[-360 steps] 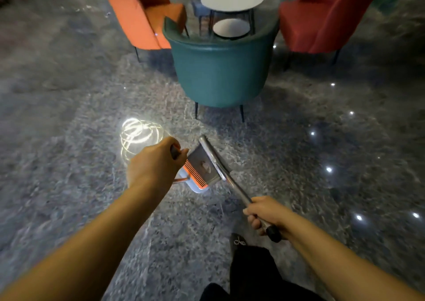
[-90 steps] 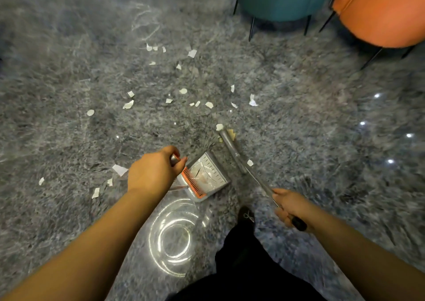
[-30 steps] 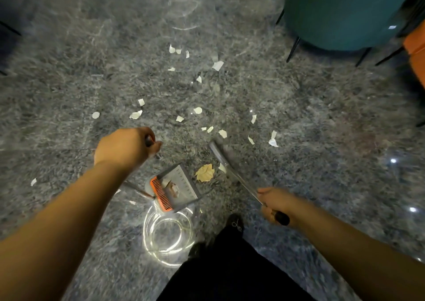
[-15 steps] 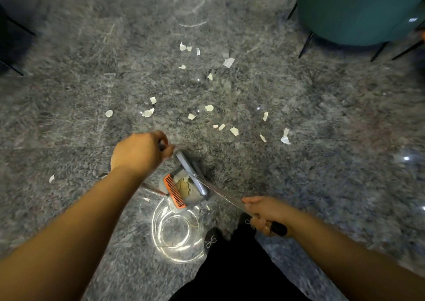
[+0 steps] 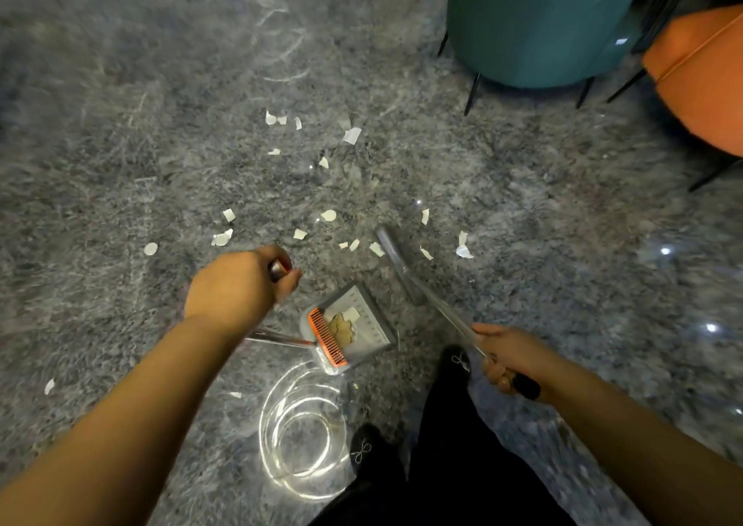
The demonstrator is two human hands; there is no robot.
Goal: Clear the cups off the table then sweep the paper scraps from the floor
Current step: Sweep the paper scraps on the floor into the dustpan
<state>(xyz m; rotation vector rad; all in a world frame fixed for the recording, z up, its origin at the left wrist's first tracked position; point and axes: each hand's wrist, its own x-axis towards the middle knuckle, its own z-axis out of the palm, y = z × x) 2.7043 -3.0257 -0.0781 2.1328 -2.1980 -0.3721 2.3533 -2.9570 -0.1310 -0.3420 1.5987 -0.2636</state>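
Note:
Several white paper scraps (image 5: 329, 215) lie scattered on the grey marbled floor (image 5: 120, 143) ahead of me. My left hand (image 5: 237, 288) grips the top of the dustpan's handle. The grey dustpan (image 5: 364, 330), with an orange comb edge, rests on the floor and holds a yellowish leaf and a paper scrap. My right hand (image 5: 504, 354) grips the broom's metal handle near its black end. The broom head (image 5: 392, 246) is out on the floor among the scraps, just beyond the pan's mouth.
A teal chair (image 5: 538, 23) on thin black legs stands at the upper right, with an orange chair (image 5: 699, 79) beside it. My black trousers and shoes (image 5: 456, 363) are just below the dustpan. A bright ring of ceiling-light glare (image 5: 301, 425) lies on the floor by my feet.
The broom head has swung away from the dustpan's mouth, back out among the scraps. The leaf and a scrap now sit inside the pan. The view has shifted slightly.

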